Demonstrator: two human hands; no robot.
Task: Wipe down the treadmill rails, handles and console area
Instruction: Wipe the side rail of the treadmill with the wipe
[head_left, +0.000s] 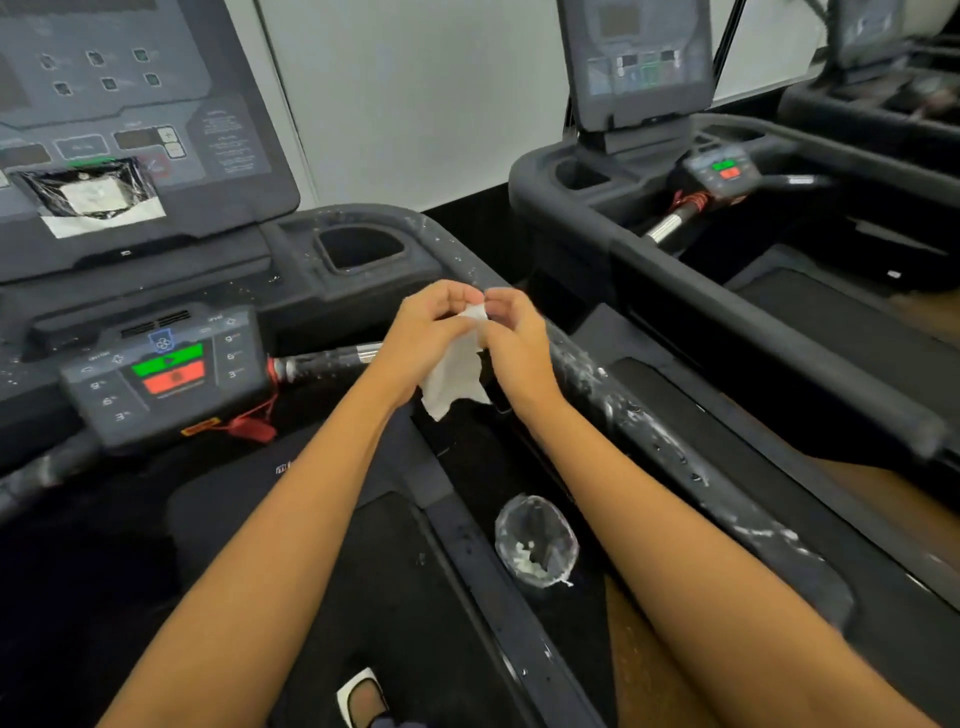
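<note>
The bare left forearm comes in from 7 o'clock and the bare right forearm from 5 o'clock. They converge just above the middle of the view. The left hand and right hand meet there, the right at 3 o'clock of the left, backs toward the camera. Each hand's fingers are curled inward, tips turned toward the other hand. Together they pinch the top of a white wipe, which hangs down between the two wrists.
</note>
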